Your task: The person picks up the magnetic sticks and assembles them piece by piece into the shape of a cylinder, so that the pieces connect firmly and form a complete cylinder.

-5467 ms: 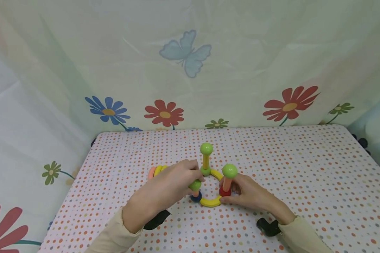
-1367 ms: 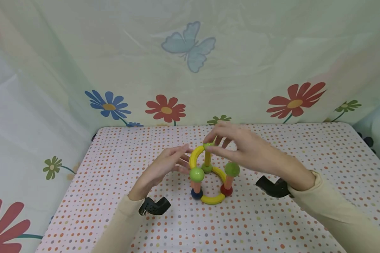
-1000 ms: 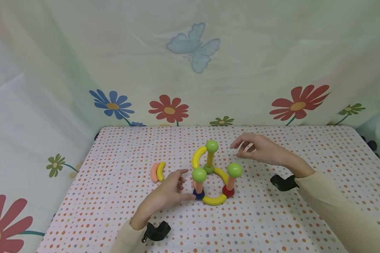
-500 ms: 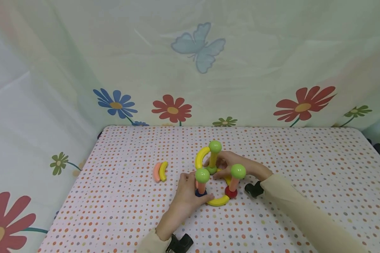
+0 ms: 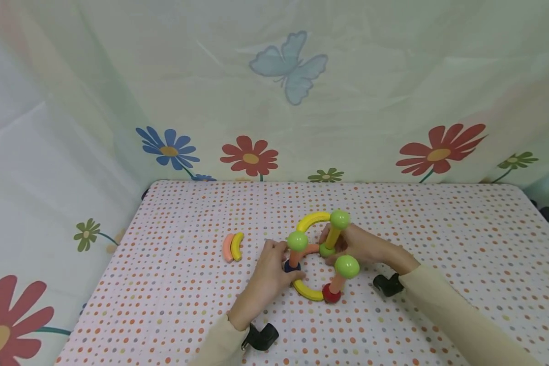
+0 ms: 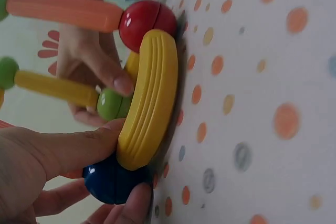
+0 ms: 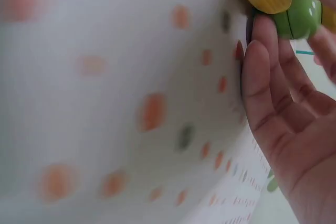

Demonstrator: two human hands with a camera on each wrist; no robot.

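Note:
A ball-and-stick toy frame stands on the table. Its base ring joins a blue ball, a red ball and a lower green ball with curved sticks. Upright sticks rise from these balls, each capped by a green ball. A yellow curved stick arches between two caps. My left hand grips the blue ball, its thumb by the end of a yellow base stick. Around the lower green ball curl the fingers of my right hand; the right wrist view shows them low by the tabletop.
Left of the frame lie a loose pink curved stick and a loose yellow curved stick, side by side. A dotted cloth covers the table. Behind it hangs a flowered curtain. Black wrist cameras sit at both sleeves.
Earlier the arch was set between the tops and both hands came away. They then returned to the base. Since half a second ago the frame has turned clockwise, its red ball coming nearer.

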